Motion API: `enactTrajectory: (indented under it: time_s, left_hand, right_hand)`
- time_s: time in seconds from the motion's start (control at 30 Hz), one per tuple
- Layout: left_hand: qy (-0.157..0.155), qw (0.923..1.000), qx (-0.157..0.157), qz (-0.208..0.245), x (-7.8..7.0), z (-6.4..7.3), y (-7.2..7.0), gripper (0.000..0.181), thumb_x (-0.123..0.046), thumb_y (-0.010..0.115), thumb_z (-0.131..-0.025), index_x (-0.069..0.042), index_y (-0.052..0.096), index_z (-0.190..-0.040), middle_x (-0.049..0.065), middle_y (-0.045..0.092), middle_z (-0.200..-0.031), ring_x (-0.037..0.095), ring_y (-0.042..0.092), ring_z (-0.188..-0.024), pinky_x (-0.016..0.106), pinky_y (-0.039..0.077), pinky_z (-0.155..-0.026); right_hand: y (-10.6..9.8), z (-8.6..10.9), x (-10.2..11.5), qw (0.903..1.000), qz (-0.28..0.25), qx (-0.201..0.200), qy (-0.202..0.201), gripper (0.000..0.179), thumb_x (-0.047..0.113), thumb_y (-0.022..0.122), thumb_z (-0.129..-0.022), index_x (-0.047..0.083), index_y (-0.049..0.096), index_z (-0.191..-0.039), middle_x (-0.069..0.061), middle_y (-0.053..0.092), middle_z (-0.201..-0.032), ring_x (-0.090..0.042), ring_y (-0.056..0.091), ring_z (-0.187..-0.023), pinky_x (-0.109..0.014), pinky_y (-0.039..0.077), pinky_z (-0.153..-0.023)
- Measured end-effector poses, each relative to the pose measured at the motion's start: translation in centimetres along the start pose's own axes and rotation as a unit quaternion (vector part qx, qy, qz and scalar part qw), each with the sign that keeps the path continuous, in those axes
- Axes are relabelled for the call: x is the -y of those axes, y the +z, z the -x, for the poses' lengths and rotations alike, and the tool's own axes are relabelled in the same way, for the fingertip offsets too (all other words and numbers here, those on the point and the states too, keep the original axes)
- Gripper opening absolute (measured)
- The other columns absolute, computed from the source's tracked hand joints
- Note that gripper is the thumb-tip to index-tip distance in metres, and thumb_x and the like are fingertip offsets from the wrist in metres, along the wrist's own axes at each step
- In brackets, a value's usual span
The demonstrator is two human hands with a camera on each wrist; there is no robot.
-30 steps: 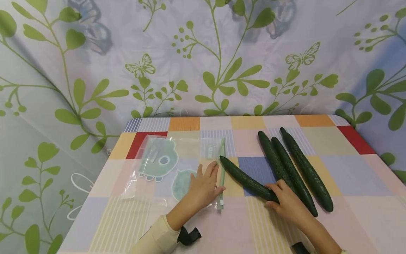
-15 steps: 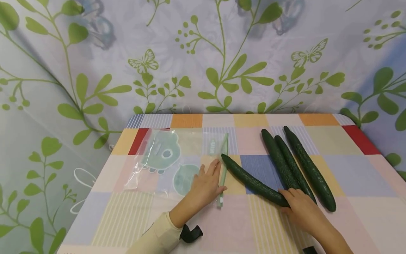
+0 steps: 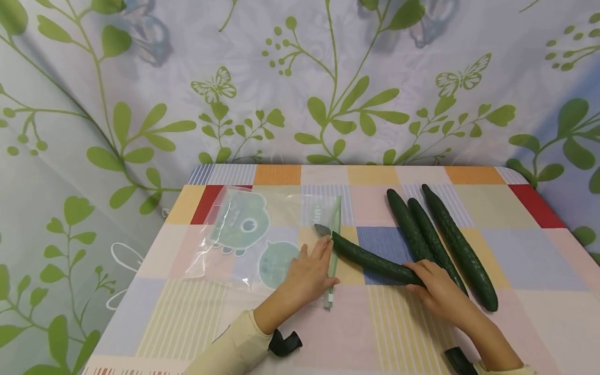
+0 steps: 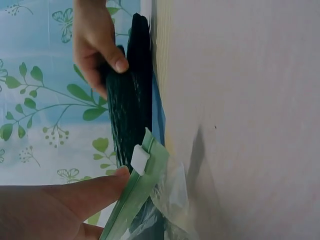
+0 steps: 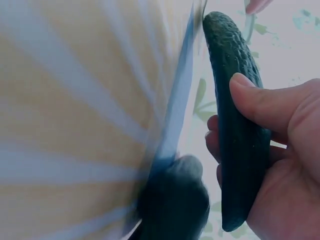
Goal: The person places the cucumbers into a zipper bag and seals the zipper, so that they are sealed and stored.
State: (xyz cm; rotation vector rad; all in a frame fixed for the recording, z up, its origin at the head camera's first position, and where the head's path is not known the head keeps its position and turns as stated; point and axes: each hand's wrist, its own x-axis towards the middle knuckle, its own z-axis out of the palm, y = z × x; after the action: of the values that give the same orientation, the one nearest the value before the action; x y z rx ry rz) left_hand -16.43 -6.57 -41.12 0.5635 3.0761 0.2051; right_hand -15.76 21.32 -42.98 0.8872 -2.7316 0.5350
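Observation:
A clear zip bag (image 3: 292,205) with green cartoon prints lies on the table, its green zip edge (image 3: 336,260) facing right. My left hand (image 3: 307,273) holds the bag at this mouth; in the left wrist view the thumb (image 4: 102,195) presses the green edge beside a white slider (image 4: 140,159). My right hand (image 3: 436,289) grips a long dark green cucumber (image 3: 375,261) near its right end, thumb on one side and fingers round the other. The cucumber's far tip (image 3: 322,229) shows greyish through the plastic, inside the mouth.
Three more cucumbers lie side by side to the right, among them the outermost one (image 3: 461,247). A patchwork cloth (image 3: 529,255) covers the table. Behind it hangs a leaf-patterned curtain (image 3: 262,47). Black straps (image 3: 285,344) sit at the wrists.
The held cucumber's tip has moved left, from beside the zip edge to inside the bag's mouth. The right hand shifted right along the cucumber, then left with it. The view tilted slightly.

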Motion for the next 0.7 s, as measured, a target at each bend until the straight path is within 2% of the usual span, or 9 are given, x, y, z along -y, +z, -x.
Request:
enactTrajectory:
  time_s: [0.17, 0.37, 0.43, 0.6, 0.7]
  left_hand:
    - [0.006, 1.0, -0.001, 0.0, 0.0, 0.0, -0.1, 0.08, -0.048, 0.064, -0.079, -0.011, 0.031, -0.142, 0.0, 0.027, -0.146, 0.045, 0.049, -0.113, 0.049, 0.051, -0.071]
    - [0.007, 1.0, -0.007, -0.002, 0.1, 0.1, -0.3, 0.08, -0.048, 0.064, -0.079, -0.009, 0.031, -0.142, 0.002, 0.026, -0.147, 0.046, 0.048, -0.113, 0.05, 0.051, -0.071]
    - [0.008, 0.9999, -0.009, -0.003, 0.1, 0.1, -0.4, 0.08, -0.048, 0.064, -0.079, -0.009, 0.031, -0.141, 0.002, 0.026, -0.147, 0.047, 0.048, -0.113, 0.05, 0.052, -0.07]
    - [0.009, 0.9999, -0.006, -0.003, 0.1, 0.2, -0.6, 0.08, -0.049, 0.064, -0.079, -0.01, 0.031, -0.141, 0.001, 0.025, -0.147, 0.047, 0.048, -0.113, 0.05, 0.051, -0.071]
    - [0.011, 0.9998, -0.014, -0.011, 0.2, 0.2, -0.7, 0.081, -0.05, 0.064, -0.079, -0.01, 0.031, -0.141, 0.0, 0.024, -0.146, 0.047, 0.048, -0.114, 0.048, 0.052, -0.071]
  right_hand:
    - [-0.2, -3.1, 0.1, 0.9996, -0.012, 0.025, -0.008, 0.042, 0.007, 0.07, -0.076, -0.003, 0.055, -0.114, -0.005, 0.056, -0.093, -0.018, 0.053, -0.081, -0.036, 0.044, -0.067]
    - [-0.2, -6.6, 0.2, 0.9978, -0.024, 0.06, -0.015, 0.04, 0.007, 0.067, -0.079, -0.004, 0.055, -0.115, -0.011, 0.057, -0.097, -0.025, 0.054, -0.085, -0.042, 0.044, -0.071]
    - [-0.1, -7.5, 0.2, 0.9973, -0.021, 0.067, -0.019, 0.039, 0.007, 0.067, -0.079, -0.004, 0.055, -0.115, -0.011, 0.057, -0.096, -0.024, 0.054, -0.083, -0.041, 0.042, -0.071]
    - [0.4, -9.2, 0.7, 0.997, -0.015, 0.068, -0.032, 0.04, 0.008, 0.068, -0.079, -0.004, 0.055, -0.115, -0.009, 0.057, -0.092, -0.019, 0.051, -0.077, -0.038, 0.037, -0.068]
    - [0.6, -10.2, 0.9, 0.9973, -0.014, 0.06, -0.041, 0.04, 0.009, 0.068, -0.078, -0.002, 0.056, -0.115, -0.009, 0.058, -0.094, -0.021, 0.053, -0.08, -0.038, 0.035, -0.069]
